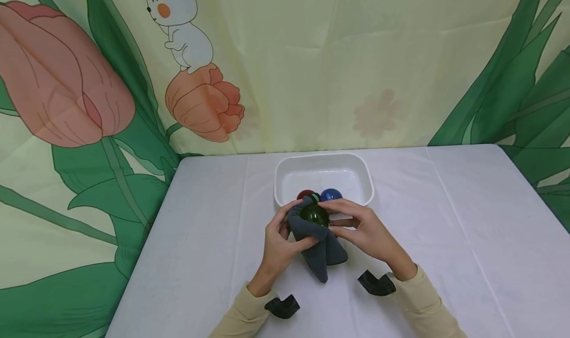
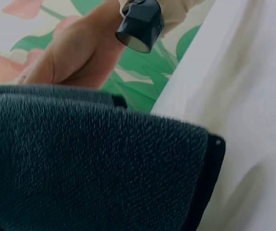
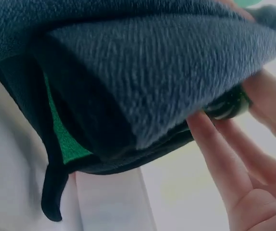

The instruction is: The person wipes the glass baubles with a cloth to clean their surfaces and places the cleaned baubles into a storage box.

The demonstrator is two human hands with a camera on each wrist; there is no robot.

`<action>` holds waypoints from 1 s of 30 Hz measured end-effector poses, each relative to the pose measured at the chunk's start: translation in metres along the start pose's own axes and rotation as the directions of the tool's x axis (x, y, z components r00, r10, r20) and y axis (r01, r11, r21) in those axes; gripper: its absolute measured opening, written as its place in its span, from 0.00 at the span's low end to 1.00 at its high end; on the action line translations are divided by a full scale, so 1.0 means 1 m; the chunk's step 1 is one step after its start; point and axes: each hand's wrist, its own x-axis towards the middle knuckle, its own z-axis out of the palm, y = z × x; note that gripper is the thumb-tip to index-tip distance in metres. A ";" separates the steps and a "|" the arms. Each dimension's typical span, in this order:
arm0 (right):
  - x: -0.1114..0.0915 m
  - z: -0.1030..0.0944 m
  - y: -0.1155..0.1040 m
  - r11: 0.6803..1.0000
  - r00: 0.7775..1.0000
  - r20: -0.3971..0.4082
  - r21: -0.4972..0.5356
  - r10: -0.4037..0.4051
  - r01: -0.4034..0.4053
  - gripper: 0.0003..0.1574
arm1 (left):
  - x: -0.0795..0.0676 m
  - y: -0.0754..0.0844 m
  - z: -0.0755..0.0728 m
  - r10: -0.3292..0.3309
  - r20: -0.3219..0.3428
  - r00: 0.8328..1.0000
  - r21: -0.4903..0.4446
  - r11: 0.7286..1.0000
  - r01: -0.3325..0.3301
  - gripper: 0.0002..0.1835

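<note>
A shiny dark green ball [image 1: 315,216] sits in a fold of grey-blue cloth [image 1: 321,264], held up near the front of the tray. My left hand [image 1: 277,251] grips the cloth around the ball from the left. From the right, my right hand [image 1: 371,231] pinches the ball with bent fingers and thumb. The right wrist view shows its fingertips [image 3: 203,130] against the ball [image 3: 229,103], under the cloth's edge. Close up, the cloth [image 2: 94,166] has a fuzzy surface and dark trim, and hides most of my left hand.
A white rectangular tray [image 1: 320,172] stands at the back of the white-covered table [image 1: 200,239]. A red ball [image 1: 305,194] and a blue ball [image 1: 331,194] lie at its near side. Black mounts [image 1: 376,283] hang by both wrists. A printed curtain [image 1: 303,71] rises behind.
</note>
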 end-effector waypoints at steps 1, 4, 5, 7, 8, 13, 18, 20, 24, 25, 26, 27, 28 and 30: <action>0.000 0.000 0.000 0.999 1.000 -0.001 0.025 0.030 -0.030 0.33 | 0.000 0.000 0.000 0.001 0.003 1.000 -0.003 1.000 -0.001 0.38; -0.001 -0.001 0.000 0.994 0.996 0.003 0.063 0.090 -0.090 0.32 | 0.000 0.000 -0.001 0.013 0.010 1.000 -0.003 1.000 -0.012 0.38; -0.001 -0.001 -0.001 0.993 0.995 0.005 0.058 0.102 -0.102 0.32 | 0.000 0.000 -0.001 0.016 0.011 1.000 -0.004 1.000 -0.016 0.38; -0.001 -0.001 -0.003 0.993 0.994 0.013 0.035 0.109 -0.109 0.33 | 0.000 0.000 -0.001 0.025 0.010 1.000 -0.004 1.000 -0.025 0.38; -0.001 -0.002 -0.003 0.994 0.995 0.018 0.017 0.103 -0.103 0.34 | 0.001 0.000 -0.001 0.027 0.009 1.000 -0.006 1.000 -0.027 0.38; 0.001 -0.003 -0.002 0.997 1.000 0.016 -0.079 0.001 0.000 0.38 | 0.002 0.002 -0.001 0.024 -0.007 1.000 -0.002 1.000 -0.024 0.37; 0.001 -0.003 -0.003 0.983 0.997 0.004 -0.169 -0.076 0.076 0.36 | 0.002 0.002 -0.001 0.017 -0.008 1.000 0.001 1.000 -0.017 0.37; 0.001 -0.002 -0.003 0.981 0.996 0.010 -0.173 -0.085 0.085 0.36 | 0.002 0.002 -0.001 0.016 -0.007 1.000 0.002 1.000 -0.016 0.37; 0.001 -0.002 -0.002 0.981 0.996 0.018 -0.171 -0.090 0.092 0.36 | 0.001 0.002 -0.001 0.012 -0.010 1.000 0.005 1.000 -0.012 0.38; 0.001 -0.002 -0.002 0.980 0.995 0.019 -0.175 -0.093 0.095 0.36 | 0.001 0.001 -0.001 0.010 -0.010 1.000 0.006 1.000 -0.010 0.38; 0.001 -0.002 -0.002 0.979 0.995 0.019 -0.179 -0.096 0.098 0.36 | 0.001 0.001 -0.001 0.009 -0.010 1.000 0.006 1.000 -0.009 0.38; 0.001 -0.002 -0.001 0.977 0.994 0.019 -0.185 -0.104 0.106 0.36 | 0.001 0.001 -0.001 0.006 -0.010 1.000 0.007 1.000 -0.006 0.38; 0.001 -0.002 -0.001 0.976 0.994 0.017 -0.189 -0.108 0.109 0.37 | 0.001 0.001 -0.001 0.004 -0.010 1.000 0.009 1.000 -0.003 0.38; 0.001 -0.002 0.000 0.973 0.993 0.014 -0.199 -0.116 0.117 0.37 | 0.001 0.001 0.000 0.000 -0.011 1.000 0.011 1.000 0.001 0.38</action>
